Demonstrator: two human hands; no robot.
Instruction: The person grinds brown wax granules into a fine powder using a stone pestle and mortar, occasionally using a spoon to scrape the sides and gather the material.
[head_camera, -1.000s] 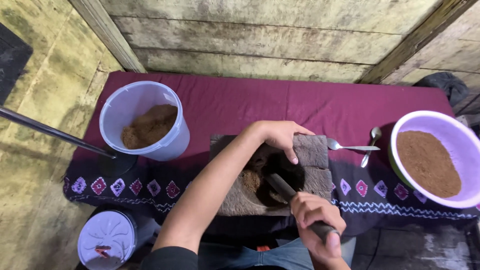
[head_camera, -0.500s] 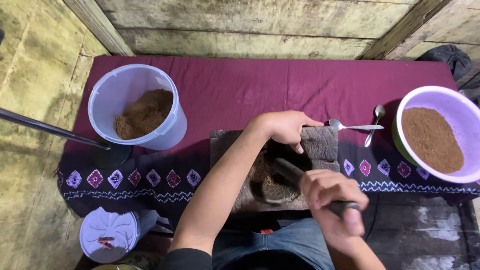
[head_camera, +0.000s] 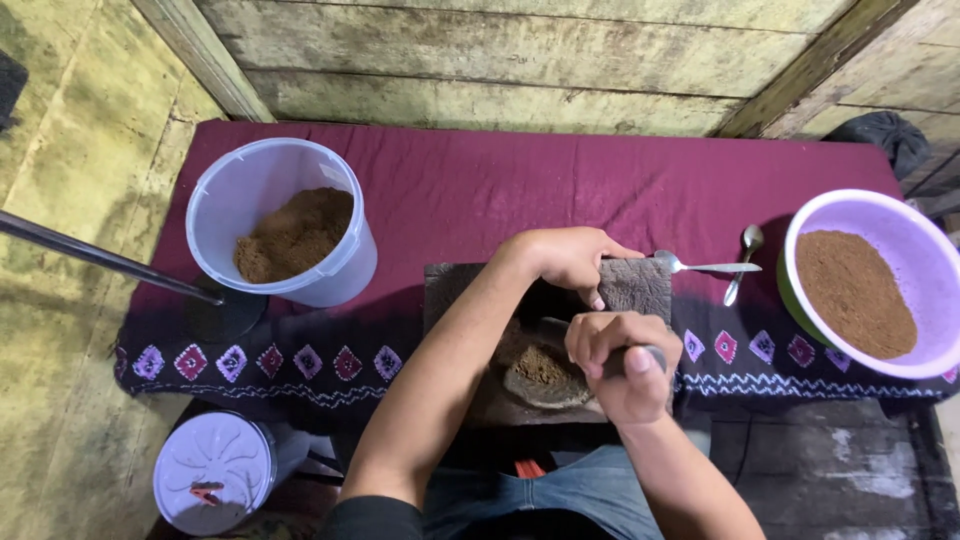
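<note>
A grey stone grinding slab (head_camera: 640, 285) sits at the near edge of a maroon cloth (head_camera: 480, 190). My left hand (head_camera: 570, 260) rests on the slab's top, fingers curled down over its far part. My right hand (head_camera: 620, 365) is closed around the dark handle of a stone pestle (head_camera: 655, 357). The pestle's head presses into a small mound of brown powder (head_camera: 540, 367) in the slab's hollow. My right fist hides most of the pestle.
A white plastic bucket (head_camera: 255, 185) partly filled with brown powder stands at the left. A lilac bowl (head_camera: 905, 230) of brown powder stands at the right. Two metal spoons (head_camera: 715, 267) lie between slab and bowl. A white lidded container (head_camera: 210, 485) sits below left. A thin metal rod (head_camera: 100, 258) crosses the left.
My right hand has pulled the pestle in toward the slab's middle and now sits over the powder. My left hand has stayed on the slab. The view shifted slightly.
</note>
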